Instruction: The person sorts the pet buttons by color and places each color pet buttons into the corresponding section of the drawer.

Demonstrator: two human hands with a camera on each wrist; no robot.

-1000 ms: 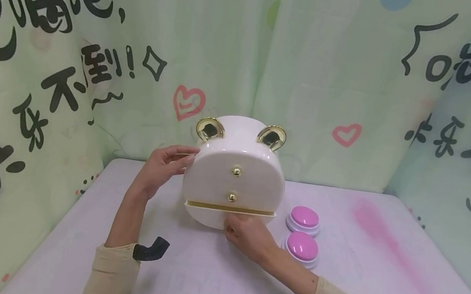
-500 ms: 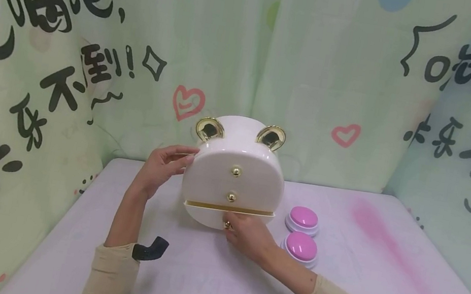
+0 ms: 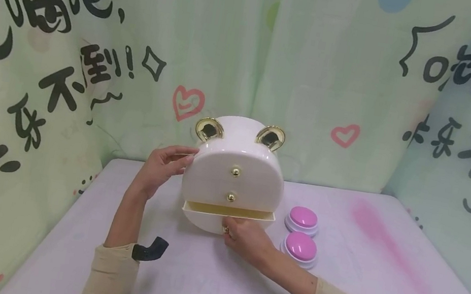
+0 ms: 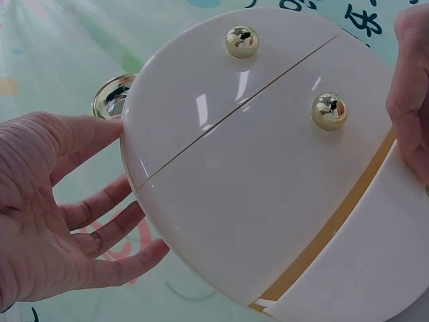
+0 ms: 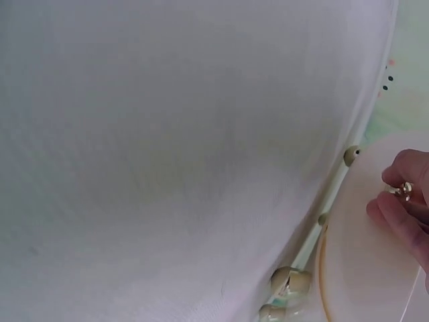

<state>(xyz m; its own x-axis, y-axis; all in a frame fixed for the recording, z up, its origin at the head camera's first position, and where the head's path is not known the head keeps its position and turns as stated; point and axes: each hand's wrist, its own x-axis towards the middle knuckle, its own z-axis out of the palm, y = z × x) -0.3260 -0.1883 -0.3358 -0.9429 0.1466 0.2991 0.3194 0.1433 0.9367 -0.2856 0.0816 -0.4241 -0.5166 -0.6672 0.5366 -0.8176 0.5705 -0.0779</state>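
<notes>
A white rounded storage box (image 3: 208,173) with gold-rimmed, eye-like ornaments on top stands on the table. Its two upper drawers are closed, each with a round gold knob (image 4: 330,111). The bottom drawer (image 3: 201,220) is pulled partly out, leaving a yellowish gap above its front. My right hand (image 3: 248,241) pinches that drawer's gold knob (image 5: 402,192) between thumb and fingers. Against the box's left side rests my left hand (image 4: 67,208), touching the edge with extended fingers. What lies inside the drawer cannot be seen.
Two pink push buttons (image 3: 301,246) on white bases sit to the right of the box, close to my right forearm. A pale curtain (image 3: 311,77) with black lettering hangs behind the white table (image 3: 195,284). A pink stain marks the tabletop's right side.
The bottom drawer has come slightly farther out toward me, widening the gap above it. My right hand has moved with its knob; my left hand stays put.
</notes>
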